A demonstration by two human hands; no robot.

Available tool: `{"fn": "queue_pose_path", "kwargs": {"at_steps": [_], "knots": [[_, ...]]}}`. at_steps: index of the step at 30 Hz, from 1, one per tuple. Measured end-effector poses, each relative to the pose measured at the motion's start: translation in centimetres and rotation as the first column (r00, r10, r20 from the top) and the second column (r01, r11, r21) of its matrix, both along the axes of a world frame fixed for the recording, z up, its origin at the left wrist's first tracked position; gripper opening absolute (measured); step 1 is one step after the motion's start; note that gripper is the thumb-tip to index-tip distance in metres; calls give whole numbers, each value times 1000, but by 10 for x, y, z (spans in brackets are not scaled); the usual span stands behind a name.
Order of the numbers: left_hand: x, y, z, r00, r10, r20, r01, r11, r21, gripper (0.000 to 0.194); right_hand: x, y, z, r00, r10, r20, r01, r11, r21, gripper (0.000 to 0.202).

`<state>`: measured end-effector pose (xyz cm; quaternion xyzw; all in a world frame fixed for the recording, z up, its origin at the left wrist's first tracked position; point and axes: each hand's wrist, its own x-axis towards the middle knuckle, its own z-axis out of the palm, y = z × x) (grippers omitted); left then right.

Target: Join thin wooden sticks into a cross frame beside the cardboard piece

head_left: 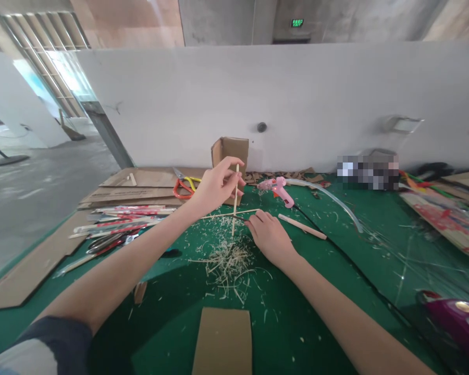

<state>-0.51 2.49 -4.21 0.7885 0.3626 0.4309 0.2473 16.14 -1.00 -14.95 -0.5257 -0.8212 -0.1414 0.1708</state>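
Two thin pale wooden sticks (235,202) cross each other above the green table. My left hand (220,183) pinches the upper end of the upright stick between thumb and fingers. Close to the crossing, my right hand (269,234) has its fingers closed at the right part of the crosswise stick (214,215); a small dark thing shows at its fingertips, too small to make out. Below the sticks lies a pile of curled wood shavings (230,262). An upright piece of cardboard (238,147) stands behind my left hand.
Orange and yellow scissors (184,188) lie on cardboard at the left, near wrapped sticks (121,221). A pink glue gun (279,190) with a black cord and a wooden rod (303,227) are at the right. A cardboard rectangle (223,341) lies at the front edge.
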Motion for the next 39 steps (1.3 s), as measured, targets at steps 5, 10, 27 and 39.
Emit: {"fn": "queue_pose_path", "kwargs": {"at_steps": [5,10,27,39], "knots": [[-2,5,-2,1000,-9,-2,9,1000,0,20,-3,2,2,998,42,57,-35,992,-125,34],[-3,4,-1,1000,-17,-4,17,1000,-10,20,-2,0,2,995,71,70,-60,987,-148,34],[-3,6,-3,999,-41,17,42,998,-52,19,0,2,3,999,48,18,-47,997,-58,33],[-3,5,-2,999,-39,16,40,996,-80,20,4,6,4,996,84,20,-83,995,-58,35]]}}
